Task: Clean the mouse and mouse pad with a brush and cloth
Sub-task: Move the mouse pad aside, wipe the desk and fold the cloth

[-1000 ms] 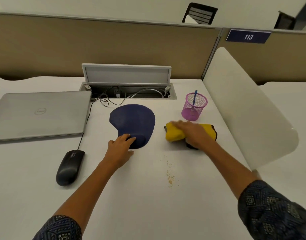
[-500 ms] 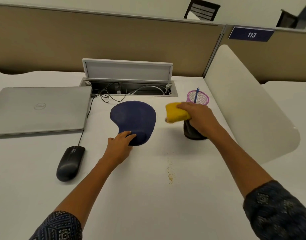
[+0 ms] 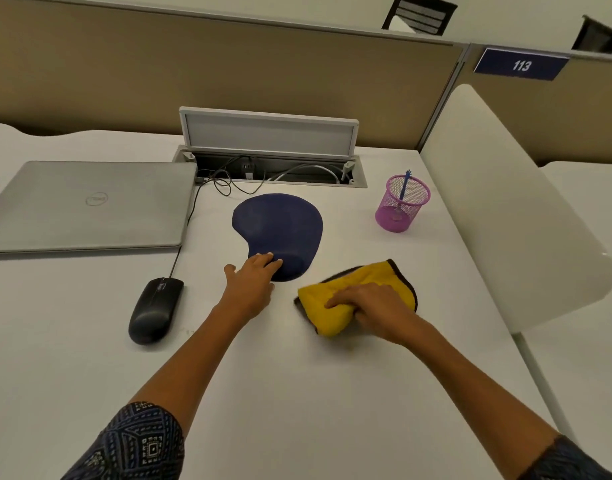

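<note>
Pinning the near edge of the mouse pad (image 3: 278,233), the left hand (image 3: 252,282) lies with straight fingers on the raised wrist rest, a flat press and no grip, which looks meant to keep the pad from sliding on the smooth counter (image 3: 89,375). Over on the other side, the right hand (image 3: 370,306) is bunched round the yellow cloth (image 3: 353,296), fingers curled into its folds, and the cloth is pressed down on the counter just to the right of the pad, touching the surface but apart from the pad itself. That wadded hold gives a firm wiping face (a loose sheet would only skate).

The mouse (image 3: 155,308) sits left of the left forearm, well clear of both hands, its cable (image 3: 185,233) running back beside the closed laptop (image 3: 86,206), so it is parked out of the wiping path. Further back on the right, the pink mesh cup (image 3: 401,206) stands upright with the blue brush (image 3: 405,185) leaning inside, handle up, ready to be plucked out.

My read: the cloth wipe is in hand and the brush work looks untouched.
</note>
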`<action>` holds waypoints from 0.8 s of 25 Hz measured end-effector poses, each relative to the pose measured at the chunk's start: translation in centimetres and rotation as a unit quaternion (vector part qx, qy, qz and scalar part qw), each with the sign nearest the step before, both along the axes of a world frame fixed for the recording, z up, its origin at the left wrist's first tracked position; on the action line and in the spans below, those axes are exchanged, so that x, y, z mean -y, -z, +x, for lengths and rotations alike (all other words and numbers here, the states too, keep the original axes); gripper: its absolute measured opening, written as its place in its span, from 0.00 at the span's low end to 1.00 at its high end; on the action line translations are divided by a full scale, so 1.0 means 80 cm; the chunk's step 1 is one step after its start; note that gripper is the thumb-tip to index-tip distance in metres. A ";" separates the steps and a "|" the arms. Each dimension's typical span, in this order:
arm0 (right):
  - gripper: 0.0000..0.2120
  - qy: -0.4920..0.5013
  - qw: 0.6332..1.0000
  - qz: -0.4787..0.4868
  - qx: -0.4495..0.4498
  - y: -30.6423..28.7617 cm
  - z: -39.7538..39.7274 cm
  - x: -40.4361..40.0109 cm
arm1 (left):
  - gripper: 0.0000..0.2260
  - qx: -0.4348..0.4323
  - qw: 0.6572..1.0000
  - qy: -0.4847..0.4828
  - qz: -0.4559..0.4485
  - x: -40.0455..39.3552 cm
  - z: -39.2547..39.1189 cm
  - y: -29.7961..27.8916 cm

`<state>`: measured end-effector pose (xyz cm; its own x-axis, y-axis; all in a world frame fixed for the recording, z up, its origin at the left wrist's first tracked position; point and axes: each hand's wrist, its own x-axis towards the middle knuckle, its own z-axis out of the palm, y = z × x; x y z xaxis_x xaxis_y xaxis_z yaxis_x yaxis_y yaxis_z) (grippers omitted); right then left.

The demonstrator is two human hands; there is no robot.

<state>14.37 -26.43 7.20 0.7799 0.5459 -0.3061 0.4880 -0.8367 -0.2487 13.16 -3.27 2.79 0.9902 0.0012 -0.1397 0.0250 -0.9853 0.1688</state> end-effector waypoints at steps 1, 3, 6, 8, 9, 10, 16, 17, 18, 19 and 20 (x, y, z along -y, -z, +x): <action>0.21 0.021 0.998 0.058 0.007 -0.015 -0.001 0.004 | 0.22 0.009 1.000 0.001 0.003 0.001 -0.002 -0.002; 0.20 0.099 0.983 0.142 0.063 -0.043 0.022 0.009 | 0.20 0.050 0.999 0.007 0.004 0.004 -0.006 -0.006; 0.19 0.179 0.951 0.200 0.153 -0.061 0.071 -0.001 | 0.14 0.094 0.995 0.017 -0.025 0.003 -0.019 -0.012; 0.21 0.168 0.962 0.169 0.134 -0.050 0.084 -0.019 | 0.13 0.101 0.994 0.017 -0.027 0.004 -0.029 -0.013; 0.21 0.150 0.972 0.144 0.107 -0.039 0.083 -0.030 | 0.13 0.109 0.994 0.019 -0.018 0.004 -0.033 -0.011; 0.20 0.135 0.981 0.119 0.070 -0.026 0.076 -0.040 | 0.15 0.121 0.992 0.017 -0.010 0.004 -0.037 -0.008; 0.16 -0.014 0.997 -0.074 0.016 -0.020 0.019 -0.055 | 0.20 0.080 0.995 -0.031 0.046 -0.003 -0.037 0.005; 0.15 -0.008 0.998 -0.057 0.000 -0.035 0.022 -0.051 | 0.19 0.075 0.995 -0.029 0.055 -0.002 -0.036 0.004; 0.16 -0.003 0.999 -0.041 -0.002 -0.051 0.027 -0.048 | 0.20 0.073 0.995 -0.029 0.059 -0.002 -0.035 0.003; 0.16 0.007 1.000 -0.011 0.009 -0.064 0.036 -0.048 | 0.20 0.071 0.995 -0.030 0.062 -0.003 -0.034 0.004; 0.15 0.030 0.999 0.035 0.027 -0.078 0.047 -0.053 | 0.20 0.070 0.995 -0.033 0.062 -0.004 -0.033 0.005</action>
